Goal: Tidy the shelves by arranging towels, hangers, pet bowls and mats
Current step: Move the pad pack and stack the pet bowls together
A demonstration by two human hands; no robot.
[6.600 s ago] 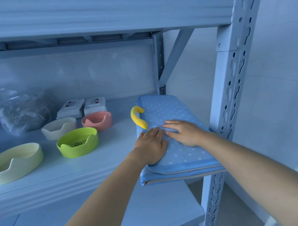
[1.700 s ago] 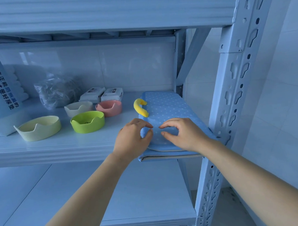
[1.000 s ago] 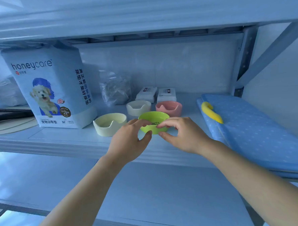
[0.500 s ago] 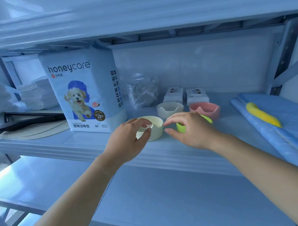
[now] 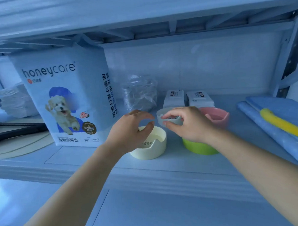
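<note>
Several pet bowls stand on the middle shelf [image 5: 78, 162]. My right hand [image 5: 185, 126] pinches the rim of the small white bowl [image 5: 159, 116] between thumb and fingers. Under that wrist sits the green bowl [image 5: 197, 147], partly hidden. The pink bowl [image 5: 218, 116] is behind it to the right. My left hand [image 5: 130, 131] hovers over the cream bowl [image 5: 157, 147] with curled fingers apart, holding nothing. The folded blue dotted mat [image 5: 271, 136] with its yellow handle [image 5: 283, 124] lies at the shelf's right end.
A tall honeycare pad pack [image 5: 65, 100] stands left of the bowls. Behind them are a crumpled plastic bag [image 5: 140, 94] and two wipe packs [image 5: 173, 97]. At far left lie folded white cloths [image 5: 16, 101] and a dark flat object on a round beige mat [image 5: 21, 147].
Both hands left the blue mat and moved left to the bowls. In the last half second my right hand reached back and closed on the white bowl; my left hand came over the cream bowl.
</note>
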